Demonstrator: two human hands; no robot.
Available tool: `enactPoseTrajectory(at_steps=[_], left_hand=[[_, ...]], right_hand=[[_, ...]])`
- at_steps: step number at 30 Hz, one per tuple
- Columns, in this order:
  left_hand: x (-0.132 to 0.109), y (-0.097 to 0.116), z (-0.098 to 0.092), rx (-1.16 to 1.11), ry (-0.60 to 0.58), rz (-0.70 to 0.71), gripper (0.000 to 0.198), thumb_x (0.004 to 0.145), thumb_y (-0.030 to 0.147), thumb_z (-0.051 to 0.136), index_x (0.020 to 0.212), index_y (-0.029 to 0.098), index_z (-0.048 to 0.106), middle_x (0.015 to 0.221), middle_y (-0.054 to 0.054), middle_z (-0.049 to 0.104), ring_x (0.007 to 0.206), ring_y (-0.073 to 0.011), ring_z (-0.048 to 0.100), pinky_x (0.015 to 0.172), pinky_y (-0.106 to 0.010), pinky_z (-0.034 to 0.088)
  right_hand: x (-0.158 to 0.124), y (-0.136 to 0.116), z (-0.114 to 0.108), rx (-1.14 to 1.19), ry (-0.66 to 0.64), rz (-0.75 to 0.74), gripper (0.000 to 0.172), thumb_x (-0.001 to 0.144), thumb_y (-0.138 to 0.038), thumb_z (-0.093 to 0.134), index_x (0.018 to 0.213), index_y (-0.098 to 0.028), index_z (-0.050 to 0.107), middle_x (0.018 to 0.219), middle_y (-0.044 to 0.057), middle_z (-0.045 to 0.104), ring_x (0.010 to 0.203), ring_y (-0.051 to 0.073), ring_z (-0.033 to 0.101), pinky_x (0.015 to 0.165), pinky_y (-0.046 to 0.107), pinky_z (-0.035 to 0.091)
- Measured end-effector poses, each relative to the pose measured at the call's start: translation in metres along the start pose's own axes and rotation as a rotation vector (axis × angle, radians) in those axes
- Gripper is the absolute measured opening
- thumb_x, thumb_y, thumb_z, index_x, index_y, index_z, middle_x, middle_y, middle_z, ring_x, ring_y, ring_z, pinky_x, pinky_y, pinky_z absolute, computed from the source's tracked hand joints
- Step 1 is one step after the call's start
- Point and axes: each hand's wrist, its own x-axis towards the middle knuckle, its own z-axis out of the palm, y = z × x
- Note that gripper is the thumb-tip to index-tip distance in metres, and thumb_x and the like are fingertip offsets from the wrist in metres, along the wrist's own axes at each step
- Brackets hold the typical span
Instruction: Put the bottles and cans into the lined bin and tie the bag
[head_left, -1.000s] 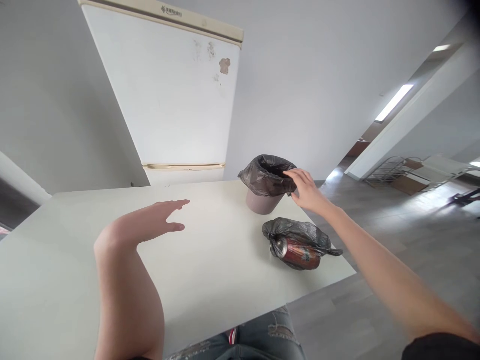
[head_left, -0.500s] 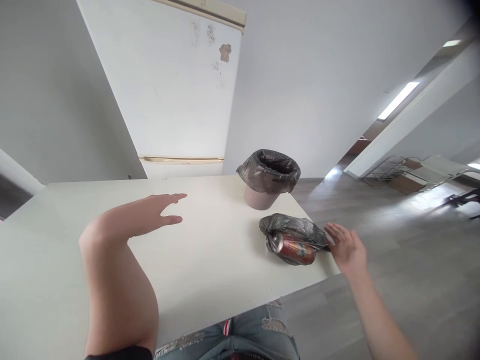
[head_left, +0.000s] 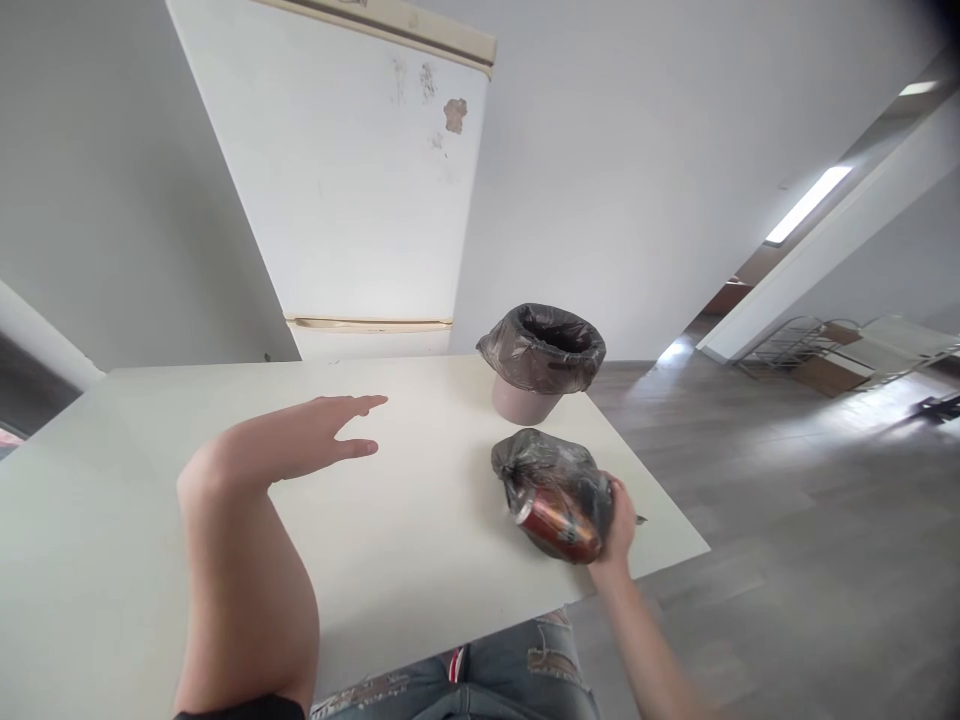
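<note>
My right hand [head_left: 619, 522] grips a dark plastic bag [head_left: 551, 467] with a red can [head_left: 559, 524] showing through it, at the right front part of the white table [head_left: 420, 530]. The bag is tilted up off the tabletop at its near end. Behind it stands a small pinkish bin [head_left: 525, 400] lined with a black bag [head_left: 541, 350], its mouth open. My left hand [head_left: 315, 432] hovers flat over the middle of the table, fingers stretched out and holding nothing.
A tall white fridge [head_left: 352, 190] with chipped paint stands behind the table against the grey wall. To the right lies grey wood flooring, with a wire rack [head_left: 787, 345] and boxes far off. My jeans [head_left: 480, 680] show below the table edge.
My right hand left the bin's rim, dropped to the bag with the can, and has now closed on it and pulled it toward me. The left hand stayed in place.
</note>
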Motion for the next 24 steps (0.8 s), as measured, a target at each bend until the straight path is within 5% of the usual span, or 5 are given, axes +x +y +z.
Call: enactPoseTrajectory(at_steps=[5,9,14,20,24], left_hand=[[-0.005,0.012,-0.004,-0.007,-0.068,-0.052,0.064,0.087,0.08,0.048,0.142,0.05,0.064,0.15,0.005,0.065,0.13,-0.0346,0.065,0.11,-0.047,0.048],[-0.001,0.027,-0.007,-0.052,-0.151,0.073,0.062,0.084,0.08,0.056,0.136,0.049,0.07,0.139,0.004,0.072,0.126,-0.0343,0.068,0.106,-0.045,0.052],[0.028,0.036,0.0,-0.106,-0.297,0.267,0.053,0.087,0.073,0.057,0.131,0.049,0.074,0.142,0.007,0.07,0.132,-0.0298,0.064,0.108,-0.038,0.05],[0.068,0.013,0.015,0.022,-0.254,0.107,0.052,0.086,0.069,0.057,0.122,0.038,0.078,0.129,-0.001,0.077,0.117,-0.0321,0.069,0.1,-0.04,0.052],[0.09,-0.014,0.024,0.083,-0.21,-0.002,0.055,0.086,0.067,0.056,0.122,0.031,0.077,0.124,-0.007,0.078,0.112,-0.0334,0.069,0.097,-0.041,0.053]], right_hand=[[-0.009,-0.013,0.075,-0.293,0.261,-0.164,0.037,0.105,-0.054,0.033,0.101,-0.03,0.061,0.1,0.012,0.068,0.1,0.036,0.064,0.092,0.057,0.052],[0.009,-0.03,0.13,-0.472,0.107,-0.288,0.045,0.108,-0.05,0.019,0.109,-0.027,0.058,0.094,0.014,0.066,0.085,0.035,0.062,0.073,0.047,0.049],[0.035,-0.05,0.184,-0.379,-0.184,-0.124,0.063,0.107,-0.055,0.005,0.119,-0.022,0.058,0.1,0.02,0.068,0.091,0.038,0.065,0.076,0.049,0.048],[0.067,-0.073,0.189,-0.226,-0.508,-0.159,0.048,0.102,-0.062,0.038,0.084,-0.025,0.065,0.086,0.009,0.074,0.086,0.03,0.07,0.081,0.043,0.052],[0.074,-0.073,0.174,-0.076,-0.719,-0.257,0.036,0.095,-0.058,0.058,0.086,-0.024,0.065,0.081,0.004,0.071,0.079,0.024,0.066,0.081,0.038,0.052]])
